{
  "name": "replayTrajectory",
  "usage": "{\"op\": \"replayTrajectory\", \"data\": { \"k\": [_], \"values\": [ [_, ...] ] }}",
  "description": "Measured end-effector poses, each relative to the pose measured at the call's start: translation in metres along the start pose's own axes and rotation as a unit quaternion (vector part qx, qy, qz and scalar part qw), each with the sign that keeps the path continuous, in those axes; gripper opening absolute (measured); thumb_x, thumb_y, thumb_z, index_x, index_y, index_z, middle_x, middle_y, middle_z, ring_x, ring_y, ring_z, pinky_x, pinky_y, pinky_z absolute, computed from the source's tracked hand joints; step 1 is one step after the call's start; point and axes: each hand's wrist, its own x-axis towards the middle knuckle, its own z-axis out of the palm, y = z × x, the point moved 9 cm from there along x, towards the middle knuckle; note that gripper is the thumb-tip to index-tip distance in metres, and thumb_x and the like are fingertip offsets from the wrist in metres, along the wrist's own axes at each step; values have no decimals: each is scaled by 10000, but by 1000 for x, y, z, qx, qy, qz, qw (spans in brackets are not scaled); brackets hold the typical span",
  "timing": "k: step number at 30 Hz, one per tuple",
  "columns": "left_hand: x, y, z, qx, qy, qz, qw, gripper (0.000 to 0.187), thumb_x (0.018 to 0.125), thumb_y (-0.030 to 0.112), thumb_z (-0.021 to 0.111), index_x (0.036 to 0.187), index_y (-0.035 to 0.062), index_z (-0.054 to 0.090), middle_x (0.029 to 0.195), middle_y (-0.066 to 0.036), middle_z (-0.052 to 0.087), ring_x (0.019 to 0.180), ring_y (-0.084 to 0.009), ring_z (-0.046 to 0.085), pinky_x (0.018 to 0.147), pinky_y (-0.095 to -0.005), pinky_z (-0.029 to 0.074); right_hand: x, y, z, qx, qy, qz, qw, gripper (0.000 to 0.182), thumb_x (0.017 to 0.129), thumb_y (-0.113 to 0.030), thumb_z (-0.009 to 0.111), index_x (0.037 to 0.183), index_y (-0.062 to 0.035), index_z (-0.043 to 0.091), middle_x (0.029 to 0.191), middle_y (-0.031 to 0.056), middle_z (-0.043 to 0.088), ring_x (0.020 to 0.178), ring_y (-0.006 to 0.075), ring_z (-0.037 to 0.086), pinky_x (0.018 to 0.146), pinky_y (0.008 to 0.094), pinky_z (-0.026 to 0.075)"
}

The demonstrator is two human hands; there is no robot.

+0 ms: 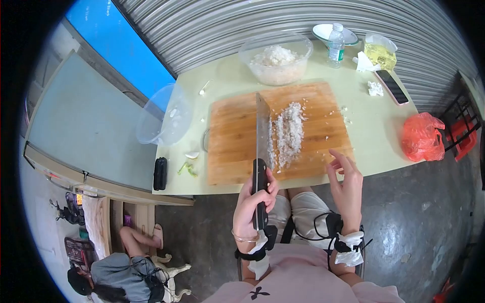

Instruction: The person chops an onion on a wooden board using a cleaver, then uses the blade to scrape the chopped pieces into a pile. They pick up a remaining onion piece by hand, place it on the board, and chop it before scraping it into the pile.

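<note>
My left hand point(255, 200) is wrapped round the black handle of a kitchen cleaver point(262, 129), whose blade stands on edge over the wooden cutting board point(230, 136). Along the blade's right side lies a strip of finely chopped white pieces point(290, 132), perhaps garlic or onion. Over the board's front right edge, my right hand point(345, 181) is held with fingers apart and nothing in them. Behind the board sits a clear plastic bowl point(275, 76) heaped with more chopped white pieces.
A second clear bowl point(169, 118) stands at the table's left edge, near a black case point(160, 173) and green scraps point(187, 169). Toward the right are a water bottle point(336, 45), a phone point(392, 87), tissues point(375, 89) and a red plastic bag point(423, 136). Another person point(121, 272) sits at lower left.
</note>
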Motion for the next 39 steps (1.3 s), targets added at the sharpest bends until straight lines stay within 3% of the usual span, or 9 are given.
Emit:
{"op": "replayTrajectory", "data": {
  "k": [6, 14, 36, 39],
  "values": [
    [8, -2, -2, 83, 1, 16, 996, 382, 662, -70, 475, 1026, 22, 406, 766, -35, 432, 566, -75, 412, 442, -203, 359, 1, 2, 1, -9, 10, 6, 1000, 268, 791, -69, 573, 1054, -15, 562, 802, 128, 571, 736, 253, 561, 668, 342, 447],
    [-2, -2, 1, 19, -20, -7, 1000, 386, 667, -67, 471, 1039, 19, 407, 759, -37, 422, 569, -75, 405, 434, -197, 343, 1, 0, -2, -9, 10, -4, 1000, 268, 794, -77, 574, 1055, -18, 565, 803, 131, 568, 738, 253, 560, 668, 346, 447],
    [8, -17, 9, 64, -4, -6, 998, 435, 637, -79, 458, 1060, 6, 405, 783, -34, 401, 579, -90, 401, 437, -200, 340, -2, 1, -1, 0, 6, -7, 1000, 268, 795, -75, 571, 1056, -13, 568, 801, 135, 569, 736, 244, 557, 667, 338, 445],
    [0, -13, 12, 57, -35, -9, 998, 380, 701, -46, 462, 1064, 32, 379, 761, -25, 406, 547, -72, 404, 433, -194, 348, -1, 5, -5, -6, 12, 13, 1000, 270, 794, -73, 569, 1057, -12, 567, 798, 132, 570, 738, 244, 558, 672, 337, 445]
  ]
}}
